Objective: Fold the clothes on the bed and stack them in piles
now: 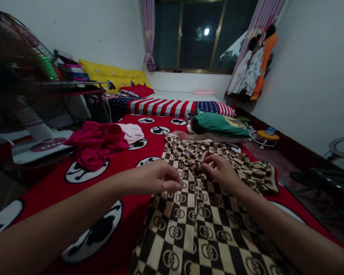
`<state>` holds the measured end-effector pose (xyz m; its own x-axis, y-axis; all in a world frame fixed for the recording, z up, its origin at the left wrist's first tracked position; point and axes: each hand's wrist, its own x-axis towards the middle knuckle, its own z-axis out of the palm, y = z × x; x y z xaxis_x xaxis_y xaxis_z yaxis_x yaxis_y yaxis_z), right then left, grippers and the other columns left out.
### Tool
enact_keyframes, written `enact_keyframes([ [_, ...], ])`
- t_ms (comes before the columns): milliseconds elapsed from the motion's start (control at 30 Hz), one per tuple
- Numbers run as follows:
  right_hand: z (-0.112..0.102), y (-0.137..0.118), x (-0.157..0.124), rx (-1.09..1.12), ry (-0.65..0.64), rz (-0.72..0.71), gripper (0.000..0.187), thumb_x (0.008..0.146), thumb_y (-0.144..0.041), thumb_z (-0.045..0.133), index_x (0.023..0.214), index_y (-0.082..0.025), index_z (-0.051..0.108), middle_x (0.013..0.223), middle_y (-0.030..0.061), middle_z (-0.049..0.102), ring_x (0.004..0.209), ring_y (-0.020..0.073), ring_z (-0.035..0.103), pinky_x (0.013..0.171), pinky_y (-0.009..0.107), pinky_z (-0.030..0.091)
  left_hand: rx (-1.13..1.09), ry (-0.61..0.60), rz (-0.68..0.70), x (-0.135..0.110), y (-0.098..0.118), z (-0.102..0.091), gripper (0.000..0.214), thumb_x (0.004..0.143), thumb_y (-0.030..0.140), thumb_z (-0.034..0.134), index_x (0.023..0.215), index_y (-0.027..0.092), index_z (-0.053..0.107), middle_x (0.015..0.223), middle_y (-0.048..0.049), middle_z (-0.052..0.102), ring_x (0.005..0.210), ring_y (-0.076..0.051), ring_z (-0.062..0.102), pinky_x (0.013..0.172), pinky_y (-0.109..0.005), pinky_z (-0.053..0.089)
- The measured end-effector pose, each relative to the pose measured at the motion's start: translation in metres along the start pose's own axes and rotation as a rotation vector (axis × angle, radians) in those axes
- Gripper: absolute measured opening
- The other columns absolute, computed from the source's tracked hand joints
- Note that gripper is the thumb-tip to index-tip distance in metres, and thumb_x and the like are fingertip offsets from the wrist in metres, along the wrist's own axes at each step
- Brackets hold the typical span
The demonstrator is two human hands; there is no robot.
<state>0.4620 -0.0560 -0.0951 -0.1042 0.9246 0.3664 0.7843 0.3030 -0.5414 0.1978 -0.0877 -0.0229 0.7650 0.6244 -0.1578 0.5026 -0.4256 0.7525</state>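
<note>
A short-sleeved shirt [186, 225] in beige and dark brown checks, with a looped emblem, lies spread on the red bedspread [129, 217]. My right hand [222, 172] pinches the shirt near its collar, where a red and cream edge shows. Just to the left, my left hand [157, 177] hovers by the shirt's front with loosely curled fingers. A small gap shows between its thumb and forefinger, and nothing is visible in it. One sleeve of the shirt reaches out to the right, while its lower end runs out of the picture toward me.
Left of the shirt lie a crumpled magenta garment [100, 145] and a pale pink cloth [132, 133]. Folded clothes [218, 124], green on top, are stacked beyond it. A fan [43, 133] stands at the left, a small orange stool [268, 135] at the right.
</note>
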Motion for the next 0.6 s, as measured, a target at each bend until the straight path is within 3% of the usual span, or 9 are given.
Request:
enact_keyframes([
  [100, 0.010, 0.017, 0.026, -0.111, 0.130, 0.086, 0.025, 0.078, -0.029, 0.060, 0.098, -0.015, 0.063, 0.102, 0.0113, 0.063, 0.085, 0.0219, 0.061, 0.076, 0.033, 0.047, 0.279, 0.342, 0.114, 0.051, -0.036, -0.005, 0.027, 0.086, 0.023, 0.054, 0.106, 0.014, 0.069, 0.108, -0.0102, 0.069, 0.103, -0.022, 0.062, 0.093, -0.032, 0.046],
  [167, 0.015, 0.024, 0.042, -0.167, 0.150, 0.151, 0.041, 0.076, -0.031, 0.064, 0.112, -0.012, 0.059, 0.108, 0.0147, 0.062, 0.092, 0.0250, 0.061, 0.078, 0.035, 0.048, 0.400, 0.468, 0.126, 0.079, -0.062, -0.003, 0.049, 0.087, 0.030, 0.055, 0.133, 0.014, 0.052, 0.141, -0.0162, 0.047, 0.131, -0.026, 0.043, 0.107, -0.038, 0.035],
  [233, 0.018, 0.027, 0.054, -0.214, 0.119, 0.189, 0.047, 0.072, -0.029, 0.067, 0.116, -0.012, 0.059, 0.106, 0.0147, 0.063, 0.093, 0.0269, 0.061, 0.078, 0.037, 0.048, 0.481, 0.489, 0.043, 0.097, -0.084, 0.000, 0.069, 0.088, 0.043, 0.054, 0.146, 0.013, 0.031, 0.154, -0.0197, 0.024, 0.142, -0.030, 0.024, 0.113, -0.043, 0.027],
  [300, 0.019, 0.030, 0.063, -0.225, 0.070, 0.172, 0.035, 0.071, -0.022, 0.065, 0.106, -0.014, 0.065, 0.097, 0.0110, 0.067, 0.088, 0.0254, 0.062, 0.076, 0.035, 0.047, 0.541, 0.484, -0.046, 0.107, -0.097, 0.004, 0.077, 0.089, 0.053, 0.050, 0.150, 0.014, 0.023, 0.155, -0.0215, 0.016, 0.144, -0.033, 0.016, 0.114, -0.048, 0.022],
  [400, 0.019, 0.036, 0.073, -0.175, 0.113, 0.104, 0.021, 0.072, -0.014, 0.057, 0.088, -0.018, 0.071, 0.083, 0.0048, 0.069, 0.079, 0.0205, 0.062, 0.074, 0.030, 0.046, 0.544, 0.536, -0.057, 0.109, -0.102, 0.007, 0.074, 0.091, 0.056, 0.044, 0.150, 0.017, 0.023, 0.156, -0.0195, 0.014, 0.144, -0.032, 0.012, 0.114, -0.050, 0.020],
  [467, 0.019, 0.040, 0.075, -0.159, 0.136, 0.095, 0.021, 0.072, -0.015, 0.058, 0.089, -0.018, 0.071, 0.082, 0.0041, 0.069, 0.077, 0.0197, 0.062, 0.074, 0.030, 0.046, 0.495, 0.558, 0.004, 0.105, -0.099, 0.007, 0.070, 0.093, 0.055, 0.041, 0.150, 0.019, 0.024, 0.157, -0.0164, 0.013, 0.145, -0.029, 0.010, 0.115, -0.048, 0.020],
  [600, 0.009, 0.047, 0.067, -0.145, 0.101, 0.064, 0.031, 0.073, -0.022, 0.063, 0.103, -0.015, 0.068, 0.100, 0.0091, 0.067, 0.082, 0.0205, 0.062, 0.078, 0.033, 0.048, 0.519, 0.400, 0.118, 0.096, -0.090, 0.008, 0.058, 0.093, 0.055, 0.040, 0.144, 0.028, 0.038, 0.155, -0.0092, 0.025, 0.144, -0.030, 0.014, 0.114, -0.052, 0.017],
])
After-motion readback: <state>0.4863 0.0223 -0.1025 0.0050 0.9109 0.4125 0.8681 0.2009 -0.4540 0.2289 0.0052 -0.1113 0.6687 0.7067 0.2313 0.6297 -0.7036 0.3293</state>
